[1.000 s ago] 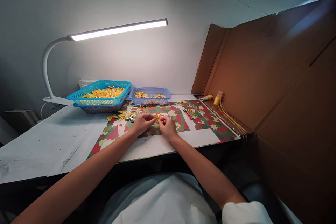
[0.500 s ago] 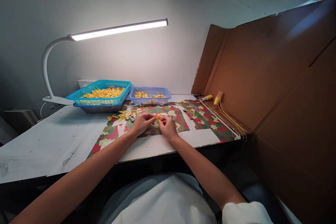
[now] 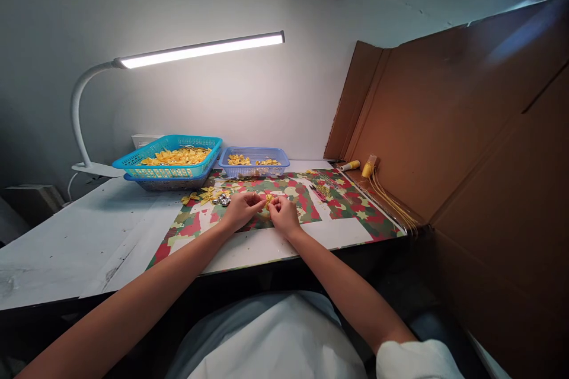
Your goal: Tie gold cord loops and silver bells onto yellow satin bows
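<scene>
A small yellow ribbon bow point(image 3: 268, 198) is pinched between my two hands over the patterned sheet. My left hand point(image 3: 242, 210) holds it from the left, thumb and forefinger closed. From the right, my right hand point(image 3: 285, 215) grips it with bent fingers. The fingertips partly cover the bow, so its lower part is hidden. Left of my left hand lie loose yellow bows point(image 3: 207, 194) and a little heap of shiny silver pieces point(image 3: 222, 200). Red-handled snippers point(image 3: 318, 193) rest to the right, beside a small pile of gold bits point(image 3: 325, 190).
A turquoise basket point(image 3: 127, 164) of yellow bows sits on a darker blue basket point(image 3: 146, 183) at the back left. Beside it stands a blue divided basket point(image 3: 253, 170). A lamp point(image 3: 202, 50) hangs over the table; cardboard point(image 3: 444, 106) walls the right side, near yellow cords point(image 3: 393, 204).
My fingers have shifted slightly around the bow, which has turned a little between them. Both arms and everything on the table stay in place.
</scene>
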{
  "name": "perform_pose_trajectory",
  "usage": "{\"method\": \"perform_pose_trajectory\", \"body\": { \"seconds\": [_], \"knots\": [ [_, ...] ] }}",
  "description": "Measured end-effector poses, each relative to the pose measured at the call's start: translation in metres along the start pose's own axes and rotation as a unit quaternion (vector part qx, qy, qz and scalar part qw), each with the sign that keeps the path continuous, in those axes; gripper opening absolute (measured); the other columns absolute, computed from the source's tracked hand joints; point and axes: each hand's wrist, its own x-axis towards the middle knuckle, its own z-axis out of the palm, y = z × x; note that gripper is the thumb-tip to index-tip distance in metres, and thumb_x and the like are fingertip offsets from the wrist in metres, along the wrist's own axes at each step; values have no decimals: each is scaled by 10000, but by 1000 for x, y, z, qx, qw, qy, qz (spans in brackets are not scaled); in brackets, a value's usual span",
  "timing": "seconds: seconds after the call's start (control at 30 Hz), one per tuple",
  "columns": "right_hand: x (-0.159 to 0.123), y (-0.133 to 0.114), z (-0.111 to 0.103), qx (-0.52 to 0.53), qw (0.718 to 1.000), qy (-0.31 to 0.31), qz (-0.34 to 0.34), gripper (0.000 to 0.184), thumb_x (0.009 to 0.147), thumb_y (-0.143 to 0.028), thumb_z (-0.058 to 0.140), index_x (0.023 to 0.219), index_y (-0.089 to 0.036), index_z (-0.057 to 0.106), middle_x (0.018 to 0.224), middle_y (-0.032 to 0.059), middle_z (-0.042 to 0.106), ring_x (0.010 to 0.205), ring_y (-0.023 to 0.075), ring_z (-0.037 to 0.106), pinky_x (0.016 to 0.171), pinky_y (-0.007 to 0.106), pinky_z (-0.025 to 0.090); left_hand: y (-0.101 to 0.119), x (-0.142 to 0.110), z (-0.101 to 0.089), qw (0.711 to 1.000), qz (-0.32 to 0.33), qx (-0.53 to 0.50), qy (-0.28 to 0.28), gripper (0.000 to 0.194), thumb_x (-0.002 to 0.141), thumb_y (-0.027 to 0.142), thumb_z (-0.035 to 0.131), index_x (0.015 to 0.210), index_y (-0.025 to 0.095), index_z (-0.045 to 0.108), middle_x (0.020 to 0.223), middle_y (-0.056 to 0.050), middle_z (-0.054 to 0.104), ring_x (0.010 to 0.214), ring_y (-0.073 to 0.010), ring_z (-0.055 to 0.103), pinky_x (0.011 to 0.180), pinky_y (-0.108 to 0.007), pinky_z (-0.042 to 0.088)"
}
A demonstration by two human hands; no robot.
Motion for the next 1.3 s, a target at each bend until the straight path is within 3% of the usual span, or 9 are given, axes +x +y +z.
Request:
{"method": "perform_pose_trajectory", "body": {
  "seconds": [0.37, 0.57, 1.3],
  "knots": [
    [-2, -1, -1, -18, 999, -15, -29, 123, 779, -184, 532, 658, -197, 519, 545, -29, 556, 516, 131, 527, 547, 237, 373, 3, -1, 0, 999, 15, 21, 32, 253, 683, 413, 647, 619, 169, 663, 589, -27, 669, 539, -145, 573, 509, -230, 424],
    [-3, 0, 0, -48, 997, -18, -63, 121, 768, -162, 529, 653, -200, 513, 562, -21, 562, 530, 133, 522, 558, 243, 369, -3, 3, 0, 999, -35, -33, 20, 227, 654, 388, 637, 573, 177, 658, 517, -4, 630, 496, -144, 558, 476, -230, 409],
    [-4, -4, -1, -11, 999, -1, -46, 111, 741, -173, 522, 637, -201, 499, 532, -38, 529, 502, 116, 508, 514, 220, 371, -12, 9, 4, 970, -151, -188, -7, 278, 591, 413, 721, 588, 158, 609, 517, 11, 594, 459, -103, 541, 468, -218, 453]
  ]
}}
